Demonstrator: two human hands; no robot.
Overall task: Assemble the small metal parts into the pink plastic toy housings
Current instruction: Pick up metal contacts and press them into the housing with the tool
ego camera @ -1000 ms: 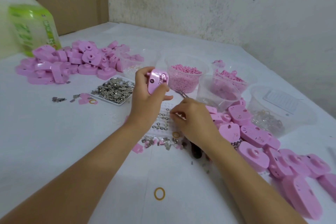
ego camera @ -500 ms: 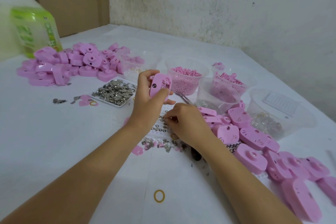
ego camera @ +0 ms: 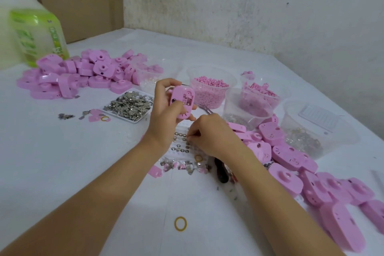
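**A:** What do the pink pieces look like, and where are they?

**B:** The biggest lot is a heap of rounded pink plastic housings (ego camera: 83,75) at upper left. A second row of the same pink shells (ego camera: 291,156) runs down the right edge of the frame, some showing little face marks. One pink plastic housing (ego camera: 182,102) is held up at centre. It stands on end, with an open recess showing metal inside and a dark round dot beside it.

**A:** And the hands?

**B:** The left hand (ego camera: 166,118) is wrapped round that housing, thumb across its front. The right hand (ego camera: 209,135) sits just below it, fingers pinched together round thin metal tweezers (ego camera: 204,108), whose back end pokes out above the knuckles. Its fingertips are down among the small metal rings (ego camera: 180,143).

**A:** Other metal parts?

**B:** There is a white tray of silvery stamped pieces (ego camera: 129,106) left of centre.

**A:** Any room to move?

**B:** The white table (ego camera: 62,172) lies open at lower left and bottom centre, apart from a yellow rubber band (ego camera: 180,223). Clear plastic tubs (ego camera: 247,106) crowd the upper right, near the wall.
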